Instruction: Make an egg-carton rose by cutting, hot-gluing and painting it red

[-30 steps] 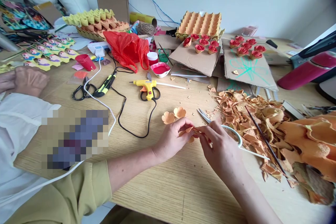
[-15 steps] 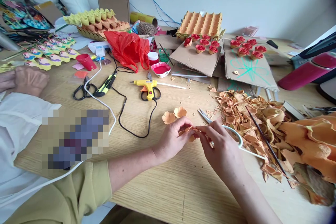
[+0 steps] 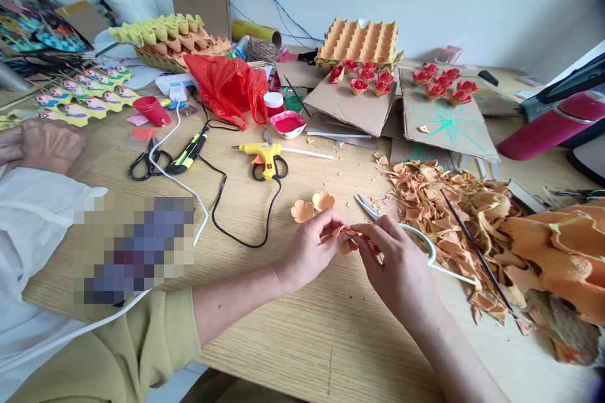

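My left hand (image 3: 312,244) pinches a small orange egg-carton flower (image 3: 347,243) between thumb and fingers. On its other side, the fingertips of my right hand (image 3: 391,255) close on a petal edge of the same piece. My fingers hide part of it. Just beyond my left hand, two cut orange petal cups (image 3: 302,210) lie side by side on the wooden table (image 3: 283,340). A pair of scissors with pale handles (image 3: 428,244) rests behind my right hand, partly covered by it.
Orange carton scraps (image 3: 435,195) and a dark thin stick (image 3: 472,245) lie at right. A yellow glue gun (image 3: 265,156), black-handled scissors (image 3: 142,165) and a white cable (image 3: 182,182) are at left-centre. Red flowers stand on cardboard (image 3: 350,104). A co-worker's hands (image 3: 51,145) rest at far left.
The whole view has shifted very slightly. My fingers have moved only a little on the flower; both hands keep their hold.
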Demonstrator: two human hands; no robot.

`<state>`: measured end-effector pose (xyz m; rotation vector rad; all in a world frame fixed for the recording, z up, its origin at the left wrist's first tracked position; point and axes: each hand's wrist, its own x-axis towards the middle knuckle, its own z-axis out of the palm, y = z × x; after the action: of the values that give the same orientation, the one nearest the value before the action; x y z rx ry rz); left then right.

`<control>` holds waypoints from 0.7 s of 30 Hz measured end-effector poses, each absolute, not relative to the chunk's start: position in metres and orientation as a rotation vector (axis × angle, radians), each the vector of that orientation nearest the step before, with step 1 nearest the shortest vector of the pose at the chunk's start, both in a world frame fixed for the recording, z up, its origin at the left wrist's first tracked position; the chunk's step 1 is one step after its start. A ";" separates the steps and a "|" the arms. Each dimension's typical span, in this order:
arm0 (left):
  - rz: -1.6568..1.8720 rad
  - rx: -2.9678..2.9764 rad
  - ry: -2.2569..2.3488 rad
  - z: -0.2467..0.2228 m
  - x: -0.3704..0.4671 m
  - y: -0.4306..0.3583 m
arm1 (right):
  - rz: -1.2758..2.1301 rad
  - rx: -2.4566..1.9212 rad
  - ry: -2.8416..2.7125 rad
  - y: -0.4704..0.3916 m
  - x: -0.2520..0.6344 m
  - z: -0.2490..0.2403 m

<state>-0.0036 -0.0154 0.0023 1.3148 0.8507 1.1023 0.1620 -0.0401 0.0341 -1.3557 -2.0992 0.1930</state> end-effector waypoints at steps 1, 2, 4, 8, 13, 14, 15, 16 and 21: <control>1.115 1.332 0.865 0.002 -0.004 -0.016 | 0.211 -1.351 -2.085 -0.040 0.162 0.034; 1.124 1.342 0.870 0.002 -0.004 -0.016 | 0.221 -1.347 -2.080 -0.040 0.162 0.034; 1.133 1.340 0.868 0.002 -0.004 -0.016 | 0.230 -1.343 -2.080 -0.039 0.162 0.035; 1.106 1.255 0.836 0.000 -0.003 -0.016 | 0.238 -1.365 -2.092 -0.040 0.163 0.035; 1.070 1.207 0.829 -0.001 -0.002 -0.015 | 0.170 -1.394 -2.136 -0.041 0.162 0.033; 1.075 1.220 0.834 0.000 -0.002 -0.015 | 0.154 -1.393 -2.143 -0.041 0.162 0.033; 1.075 1.227 0.835 0.000 -0.002 -0.014 | 0.148 -1.390 -2.143 -0.040 0.162 0.033; 1.071 1.226 0.836 0.001 -0.002 -0.014 | 0.155 -1.386 -2.135 -0.040 0.162 0.033; 1.079 1.180 0.830 0.002 -0.003 -0.014 | 0.249 -1.366 -2.060 -0.038 0.161 0.035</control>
<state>-0.0029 -0.0144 0.0023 1.1798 0.8299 1.0791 0.1611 -0.0384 0.0346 -1.3661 -2.0604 0.2489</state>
